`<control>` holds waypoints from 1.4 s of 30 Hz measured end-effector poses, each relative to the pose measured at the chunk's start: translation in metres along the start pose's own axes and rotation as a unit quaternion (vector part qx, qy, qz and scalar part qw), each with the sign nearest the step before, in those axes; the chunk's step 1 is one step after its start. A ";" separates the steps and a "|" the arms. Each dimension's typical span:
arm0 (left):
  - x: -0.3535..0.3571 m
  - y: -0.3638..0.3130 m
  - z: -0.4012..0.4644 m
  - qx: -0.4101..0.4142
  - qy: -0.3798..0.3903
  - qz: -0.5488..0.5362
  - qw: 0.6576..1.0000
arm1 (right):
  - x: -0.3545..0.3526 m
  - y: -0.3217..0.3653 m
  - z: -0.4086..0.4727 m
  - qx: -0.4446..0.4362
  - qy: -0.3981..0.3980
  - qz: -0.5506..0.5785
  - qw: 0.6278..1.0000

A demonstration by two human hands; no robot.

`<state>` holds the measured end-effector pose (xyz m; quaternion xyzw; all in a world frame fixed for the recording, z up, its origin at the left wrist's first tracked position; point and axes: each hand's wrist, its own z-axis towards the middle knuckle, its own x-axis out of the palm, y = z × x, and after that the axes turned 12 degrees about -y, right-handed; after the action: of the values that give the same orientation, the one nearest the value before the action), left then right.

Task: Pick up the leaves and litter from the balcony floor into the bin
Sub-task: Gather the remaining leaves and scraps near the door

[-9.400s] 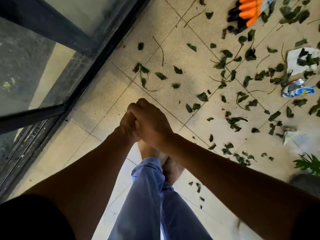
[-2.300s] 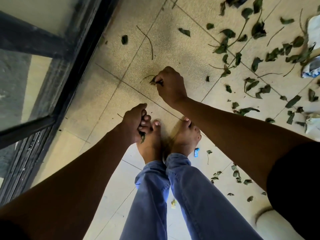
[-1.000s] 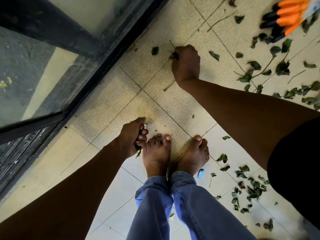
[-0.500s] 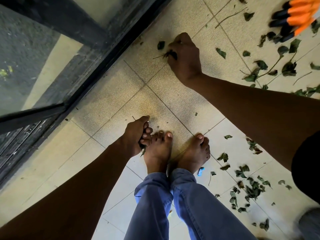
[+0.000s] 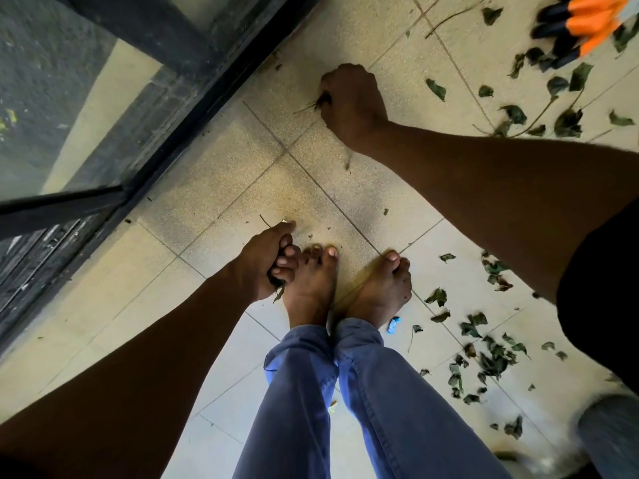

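A: Where floor meets the dark door frame [image 5: 193, 108], hard edge along the left. Bare tile [image 5: 221, 188] between frame and feet [image 5: 311, 288]. Right side cluttered.

B: Hands?

A: Left hand [image 5: 266, 261] curled tight round a wad of leaves [image 5: 278, 288], just beside left toes. Right hand [image 5: 349, 98] fisted near the frame, gripping leaf bits and a stem [image 5: 311, 104] poking out leftward.

B: Loose stuff?

A: Dark green, curled, dry-looking. Scatter [image 5: 484, 357] right of the feet, more with twigs [image 5: 539, 115] upper right, by orange-and-black gloves [image 5: 581, 25]. Blue wrapper scrap [image 5: 393, 324] touching right heel area. Grey rounded object [image 5: 608, 433] at bottom right, blurred; bin or not, cannot tell.
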<state>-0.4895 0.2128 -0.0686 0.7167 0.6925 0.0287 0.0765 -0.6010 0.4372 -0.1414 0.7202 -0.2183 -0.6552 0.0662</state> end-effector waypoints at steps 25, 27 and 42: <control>0.046 0.064 -0.235 0.000 0.059 -0.163 0.985 | -0.279 0.185 -0.261 0.389 -0.079 0.303 0.867; 0.041 0.071 -0.260 0.011 0.084 -0.188 0.979 | -0.297 0.197 -0.267 0.348 -0.103 0.294 0.884; -0.064 0.172 -0.358 0.072 0.224 -0.382 0.894 | -0.314 0.305 -0.356 0.243 -0.162 0.428 0.855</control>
<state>-0.3746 0.1688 0.3147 0.3748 0.9121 0.1069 -0.1268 -0.3387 0.2219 0.3089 0.4329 -0.6649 -0.5954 0.1265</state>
